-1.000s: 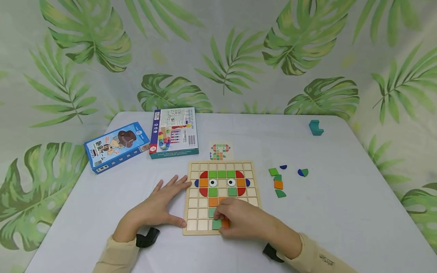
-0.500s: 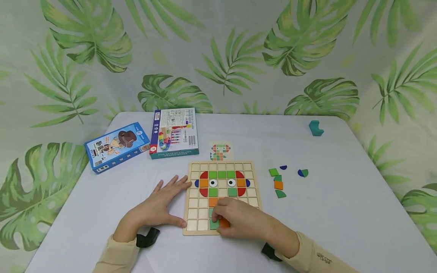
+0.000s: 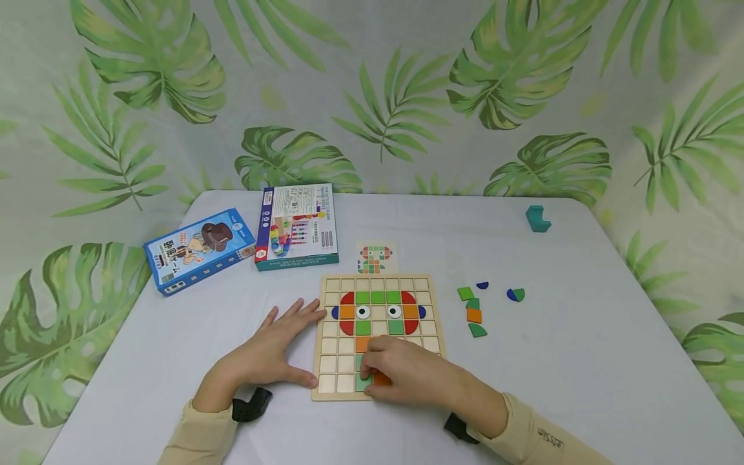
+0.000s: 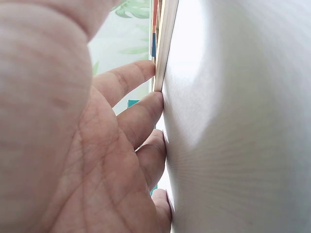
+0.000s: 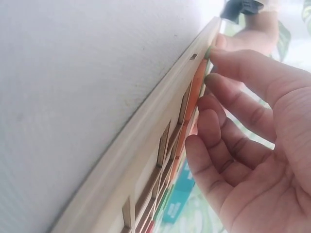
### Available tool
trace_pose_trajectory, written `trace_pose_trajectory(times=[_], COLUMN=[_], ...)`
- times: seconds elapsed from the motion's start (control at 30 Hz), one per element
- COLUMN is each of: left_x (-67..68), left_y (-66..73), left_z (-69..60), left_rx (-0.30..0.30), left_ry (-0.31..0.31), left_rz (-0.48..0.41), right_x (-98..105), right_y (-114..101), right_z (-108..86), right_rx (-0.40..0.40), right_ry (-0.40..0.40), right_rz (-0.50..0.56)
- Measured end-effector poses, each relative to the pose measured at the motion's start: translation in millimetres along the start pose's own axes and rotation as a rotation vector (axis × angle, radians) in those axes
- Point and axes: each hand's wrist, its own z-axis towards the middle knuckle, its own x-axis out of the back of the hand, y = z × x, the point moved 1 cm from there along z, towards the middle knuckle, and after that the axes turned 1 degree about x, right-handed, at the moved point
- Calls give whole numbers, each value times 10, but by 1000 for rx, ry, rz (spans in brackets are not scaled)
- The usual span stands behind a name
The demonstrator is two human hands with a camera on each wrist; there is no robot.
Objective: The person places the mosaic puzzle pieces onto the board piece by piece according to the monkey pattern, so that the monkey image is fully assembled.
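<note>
A wooden grid board (image 3: pixel 338 382) with coloured tiles lies on the table. On it, red, orange and green tiles, two eye discs (image 3: pixel 394 311) and blue half-discs form a face. My right hand (image 3: pixel 409 374) is over the lower middle, pinching a green square tile (image 3: pixel 363 382) with thumb and index finger in the bottom row. Beside that tile is an orange tile (image 3: pixel 381 379), partly under the hand. My left hand (image 3: pixel 270 352) lies spread at the board's left side, its thumb and index fingertip touching the edge. The palm hides some of the board.
Loose tiles, such as an orange square (image 3: pixel 474 315) and a green quarter piece (image 3: pixel 478 330), lie right of the board. A pattern card (image 3: pixel 377 258) sits behind it. A blue box (image 3: pixel 199 250) and a white box (image 3: pixel 297 226) stand back left; a teal block (image 3: pixel 538 218) back right.
My right hand has shifted slightly left, and the green and orange bottom-row tiles have slid left with it. The left hand stays in place.
</note>
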Motion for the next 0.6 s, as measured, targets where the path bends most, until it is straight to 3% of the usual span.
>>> trace_pose_trajectory(times=[0.23, 0.43, 0.6], left_x=[-1, 1, 5], left_y=[3, 7, 18], left_z=[-2, -7, -8], left_rx=[-2, -2, -3], left_ry=[-6, -4, -1], left_rz=[-13, -10, -9], right_x=[-4, 88, 247], right_y=[-5, 80, 270], right_z=[-1, -68, -199], right_rx=[0, -76, -137], right_ry=[2, 12, 77], right_rz=[-7, 57, 57])
